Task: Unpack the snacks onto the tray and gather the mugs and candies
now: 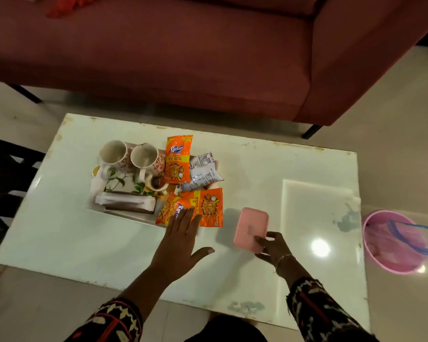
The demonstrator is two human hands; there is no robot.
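Two overlapping orange packets (pixel 209 206) lie just ahead of the flat, released left hand (pixel 181 233); the right hand (pixel 272 245) grips the pink box (pixel 251 227).

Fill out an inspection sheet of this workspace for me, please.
Surface: white glossy table, scuffed along its edges.
Job's things: a mug and a second mug side by side on the tray; upright orange packet and silver packet beside them; near orange packets at the tray's near corner; pink box right of the tray.
Clutter: folded white napkins on the tray.
Hands: left hand flat, fingertips on the near orange packets; right hand grips the pink box's near corner.
Cables: nothing seen.
Surroundings: red sofa behind; pink bin on the floor, right.
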